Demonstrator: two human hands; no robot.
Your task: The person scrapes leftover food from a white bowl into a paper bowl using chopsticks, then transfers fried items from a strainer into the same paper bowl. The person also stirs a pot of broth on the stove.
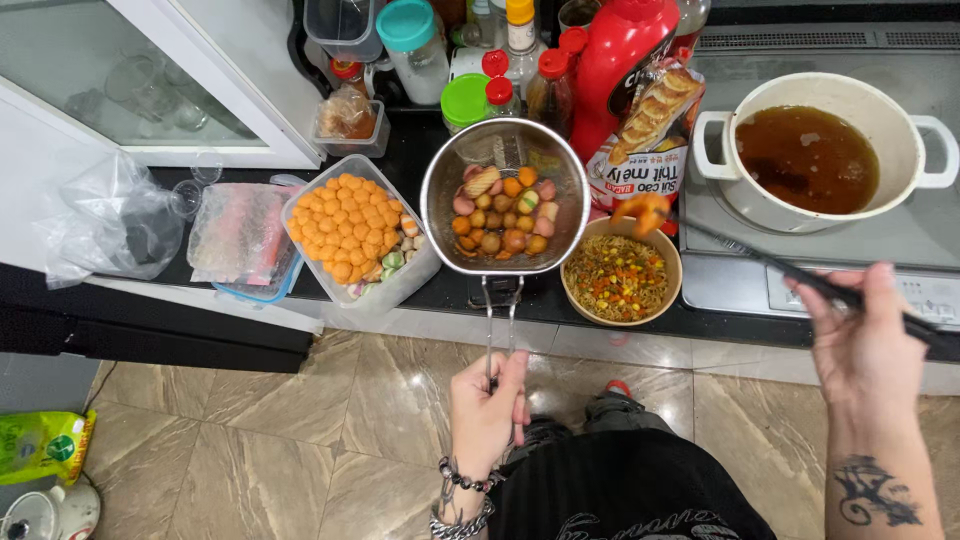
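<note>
While the left hand (487, 405) grips the wire handle of a metal strainer (505, 196) at frame center, full of fried balls & sausage bits, the right hand (866, 345), lower right, pinches dark chopsticks (790, 272) carrying an orange piece (641, 211) above the noodle bowl (620, 277). A pot of oil (808, 157) sits upper right; a tub of orange balls (352, 232) lies left of center. Best practice, prob.: keep strainer level, lower each piece gently w/ a firm pinch.

Ahead of the hands: one strainer (505, 195), one noodle bowl (620, 278), one white pot (822, 150), two plastic food tubs (360, 232), three red-capped bottles (551, 85)
</note>
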